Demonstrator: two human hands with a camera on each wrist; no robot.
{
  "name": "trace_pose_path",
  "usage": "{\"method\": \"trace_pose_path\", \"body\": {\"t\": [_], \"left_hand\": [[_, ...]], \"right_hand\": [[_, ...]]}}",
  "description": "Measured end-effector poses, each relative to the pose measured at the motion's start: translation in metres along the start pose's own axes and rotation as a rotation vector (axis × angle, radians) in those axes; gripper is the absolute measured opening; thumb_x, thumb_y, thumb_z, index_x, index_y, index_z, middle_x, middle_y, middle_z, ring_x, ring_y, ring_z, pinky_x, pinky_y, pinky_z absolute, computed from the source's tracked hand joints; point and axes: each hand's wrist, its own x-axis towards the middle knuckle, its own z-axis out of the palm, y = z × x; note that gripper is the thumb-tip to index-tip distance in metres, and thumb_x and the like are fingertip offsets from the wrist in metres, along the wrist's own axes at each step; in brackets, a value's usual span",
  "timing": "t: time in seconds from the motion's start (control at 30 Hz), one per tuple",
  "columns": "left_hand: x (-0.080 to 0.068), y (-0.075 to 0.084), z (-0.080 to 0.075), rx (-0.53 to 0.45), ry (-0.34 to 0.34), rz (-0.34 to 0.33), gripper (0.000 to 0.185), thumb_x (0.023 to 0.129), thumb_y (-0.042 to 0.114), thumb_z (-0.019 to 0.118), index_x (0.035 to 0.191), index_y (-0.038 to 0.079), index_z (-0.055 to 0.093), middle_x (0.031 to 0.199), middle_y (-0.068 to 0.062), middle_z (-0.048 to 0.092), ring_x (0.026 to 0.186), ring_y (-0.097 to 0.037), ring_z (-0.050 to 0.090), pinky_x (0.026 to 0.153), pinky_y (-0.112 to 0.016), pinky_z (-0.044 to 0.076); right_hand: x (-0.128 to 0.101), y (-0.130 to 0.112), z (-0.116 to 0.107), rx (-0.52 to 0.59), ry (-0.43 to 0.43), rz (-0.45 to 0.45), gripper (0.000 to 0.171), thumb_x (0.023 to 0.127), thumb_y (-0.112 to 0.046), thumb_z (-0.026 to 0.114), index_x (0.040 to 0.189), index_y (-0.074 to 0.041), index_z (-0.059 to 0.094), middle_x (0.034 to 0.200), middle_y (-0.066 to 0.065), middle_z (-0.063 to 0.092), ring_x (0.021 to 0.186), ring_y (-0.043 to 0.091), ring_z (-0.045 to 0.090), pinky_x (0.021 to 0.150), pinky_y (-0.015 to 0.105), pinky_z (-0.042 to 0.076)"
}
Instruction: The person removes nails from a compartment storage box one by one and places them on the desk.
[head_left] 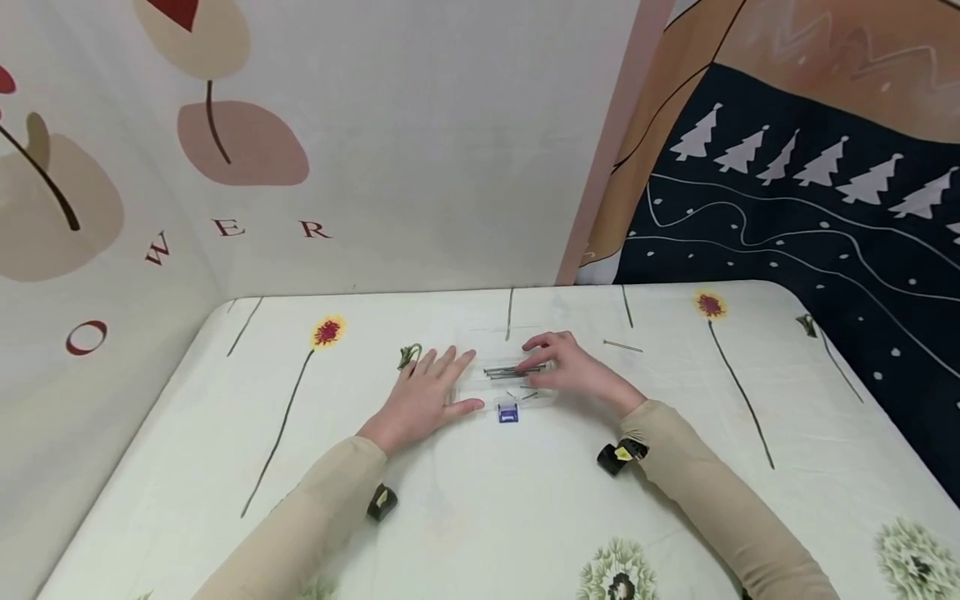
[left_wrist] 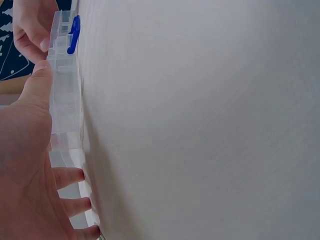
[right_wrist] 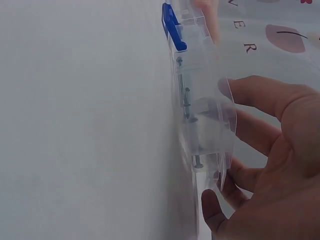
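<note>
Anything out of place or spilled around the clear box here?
One nail lies alone on the tablecloth, right of the clear box, apart from the nails gathered in the box. The left hand rests flat by the box; the right hand touches it. Nothing looks damaged.

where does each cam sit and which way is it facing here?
Head: worn on the head, looks forward and down at the table; both hands and sleeves show, left hand, right hand.
Left wrist: low at the tabletop, looks along it at the clear box; left hand fills the near edge.
Right wrist: low from the opposite side, looks at the box and nails; right-hand fingers show.
Shared: the box's blue latch.
</note>
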Motion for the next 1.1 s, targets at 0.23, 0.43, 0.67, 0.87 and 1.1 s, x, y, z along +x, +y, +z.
{"method": "trace_pose_path", "body": {"t": [0.23, 0.43, 0.67, 0.87, 1.1], "left_hand": [[0.0, -0.001, -0.002, -0.005, 0.011, 0.003, 0.082, 0.091, 0.066, 0.046, 0.155, 0.021, 0.023, 0.156, -0.016, 0.023, 0.14, -0.046, 0.018, 0.11, -0.061, 0.014], [-0.001, -0.002, 0.004, -0.01, 0.026, -0.008, 0.083, 0.091, 0.068, 0.043, 0.156, 0.021, 0.019, 0.158, -0.016, 0.019, 0.142, -0.044, 0.014, 0.11, -0.062, 0.009], [-0.002, -0.001, 0.007, -0.035, 0.06, -0.004, 0.081, 0.093, 0.064, 0.044, 0.156, 0.019, 0.02, 0.158, -0.017, 0.018, 0.142, -0.044, 0.011, 0.11, -0.062, 0.006], [-0.003, 0.001, 0.005, -0.05, 0.04, -0.011, 0.081, 0.093, 0.064, 0.044, 0.156, 0.018, 0.021, 0.158, -0.017, 0.018, 0.142, -0.044, 0.01, 0.11, -0.062, 0.005], [0.0, 0.003, -0.003, -0.051, -0.019, -0.011, 0.082, 0.091, 0.066, 0.046, 0.155, 0.02, 0.023, 0.157, -0.018, 0.02, 0.141, -0.046, 0.014, 0.11, -0.062, 0.009]], "right_hand": [[0.0, -0.001, 0.002, -0.044, -0.045, 0.004, 0.022, 0.083, -0.016, 0.073, 0.105, -0.012, 0.077, 0.134, 0.013, 0.049, 0.126, 0.039, 0.028, 0.098, 0.06, 0.026], [0.002, -0.004, 0.004, -0.068, -0.08, 0.015, 0.021, 0.082, -0.018, 0.075, 0.103, -0.013, 0.074, 0.131, 0.01, 0.047, 0.125, 0.037, 0.03, 0.096, 0.062, 0.022], [0.007, -0.009, 0.006, -0.048, -0.068, 0.05, 0.011, 0.081, -0.012, 0.074, 0.092, -0.011, 0.071, 0.123, 0.009, 0.047, 0.12, 0.034, 0.032, 0.097, 0.06, 0.021], [0.008, -0.004, 0.009, -0.008, -0.049, 0.077, 0.004, 0.084, -0.013, 0.073, 0.087, -0.012, 0.071, 0.12, 0.006, 0.049, 0.119, 0.031, 0.034, 0.099, 0.059, 0.023], [0.007, 0.001, 0.009, 0.068, -0.031, 0.071, 0.006, 0.084, -0.013, 0.075, 0.088, -0.009, 0.073, 0.119, 0.006, 0.052, 0.116, 0.029, 0.038, 0.097, 0.05, 0.032]]}}
